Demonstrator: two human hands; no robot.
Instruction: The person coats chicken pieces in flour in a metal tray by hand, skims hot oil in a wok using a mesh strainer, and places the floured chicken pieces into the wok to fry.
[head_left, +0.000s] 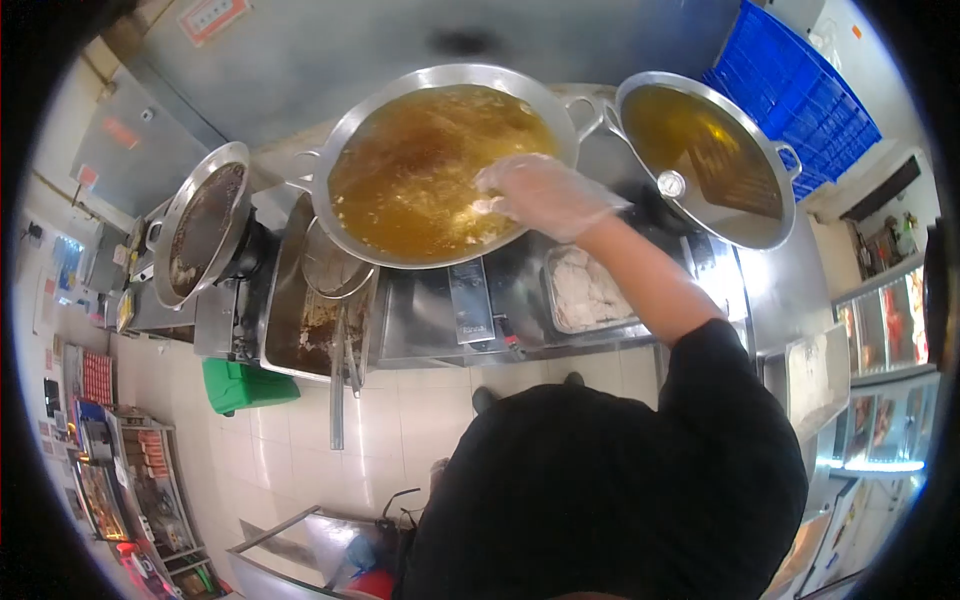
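Observation:
My right hand [545, 195], in a clear plastic glove, reaches over the right side of a large metal pan [345, 125] of bubbling golden oil [415, 165]. Its fingers are drawn together around a small pale piece [484, 206] just above the oil; what the piece is cannot be made out. Below my forearm, a metal tray holds white-coated pieces [590, 290]. My left hand is low beside my black shirt, mostly hidden; only a small part [438, 470] shows, its fingers not visible.
A second oil pan [715, 160] with a round dial [671, 184] stands right, beside blue crates [790, 85]. A dark-filled pan [208, 225] is left. A strainer [335, 262] and tongs [338, 370] rest on a tray. A green bin [248, 385] stands on the floor.

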